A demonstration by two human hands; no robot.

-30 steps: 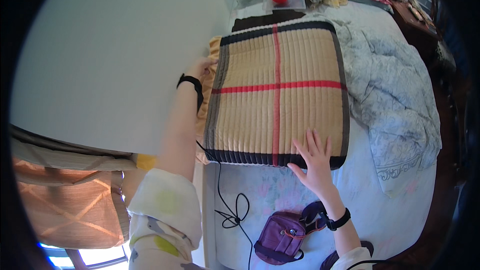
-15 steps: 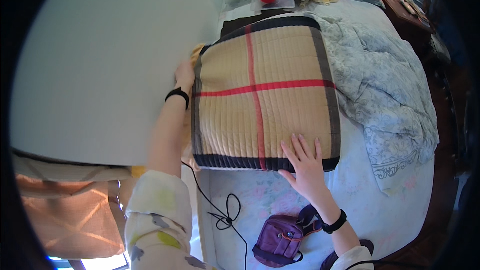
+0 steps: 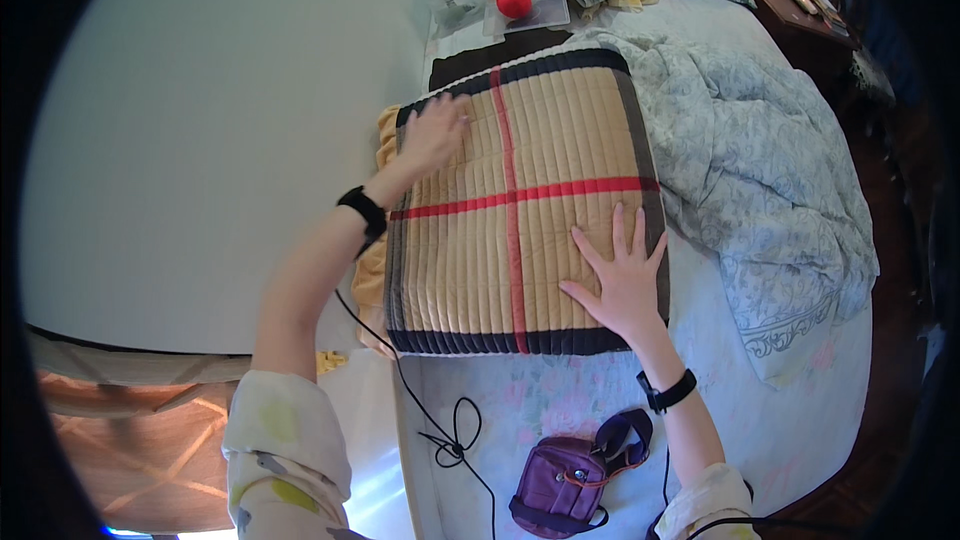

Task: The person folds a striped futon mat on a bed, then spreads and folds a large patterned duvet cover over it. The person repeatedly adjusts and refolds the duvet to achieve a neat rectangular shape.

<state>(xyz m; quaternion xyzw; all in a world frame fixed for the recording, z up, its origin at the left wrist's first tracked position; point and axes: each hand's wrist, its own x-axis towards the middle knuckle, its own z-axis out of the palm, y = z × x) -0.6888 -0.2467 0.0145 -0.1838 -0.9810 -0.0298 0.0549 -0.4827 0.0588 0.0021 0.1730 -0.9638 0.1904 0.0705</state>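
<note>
On bed (image 3: pixel 720 370), right hand (image 3: pixel 627 288) lies wide on quilt (image 3: pixel 470 265), likely bracing it; left hand (image 3: pixel 432 136), blurred, looks splayed, perhaps flattening its far-left corner

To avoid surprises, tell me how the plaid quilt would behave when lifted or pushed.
The plaid quilt would probably sag when lifted, being stitched, padded cloth. Lying broad and flat on the bed, it seems unlikely to roll.

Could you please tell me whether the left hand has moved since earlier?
Yes: judged against the red ball, the left hand has moved right, from the left edge of the quilt to over it.
</note>
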